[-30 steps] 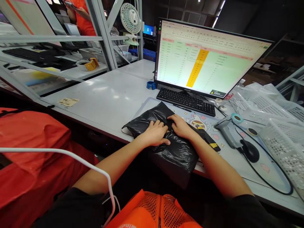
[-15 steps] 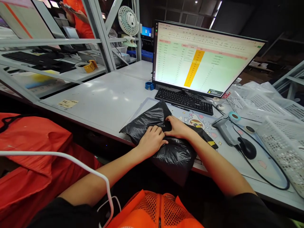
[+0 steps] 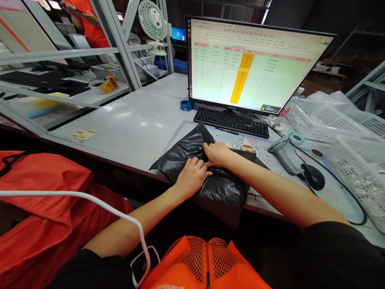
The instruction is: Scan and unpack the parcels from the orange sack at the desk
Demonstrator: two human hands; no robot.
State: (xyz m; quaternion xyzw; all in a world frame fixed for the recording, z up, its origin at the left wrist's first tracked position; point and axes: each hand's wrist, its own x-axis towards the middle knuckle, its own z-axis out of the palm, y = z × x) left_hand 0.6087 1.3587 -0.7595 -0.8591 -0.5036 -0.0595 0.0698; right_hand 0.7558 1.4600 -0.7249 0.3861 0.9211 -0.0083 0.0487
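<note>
A black plastic mailing bag (image 3: 224,192) lies over the front edge of the desk, its lower part hanging down. My left hand (image 3: 192,174) presses on the middle of the bag, fingers curled into the plastic. Just right of it and slightly farther back, my right hand (image 3: 217,154) is closed on a fold of the same bag, thumb and fingers pinched together. The two hands nearly touch. Under the bag is a desk mat (image 3: 272,160) printed with cartoon figures.
Behind the bag stand a keyboard (image 3: 231,121) and a monitor (image 3: 249,68). To the right lie a barcode scanner (image 3: 284,154), a black mouse (image 3: 313,176) and white plastic baskets (image 3: 357,168). A blue tape roll (image 3: 185,105) sits left of the monitor. A white cable (image 3: 90,196) crosses the lower left.
My right hand has shifted slightly left and its fingers have closed more tightly on the bag. My left hand stays on the bag. The view has tilted a little.
</note>
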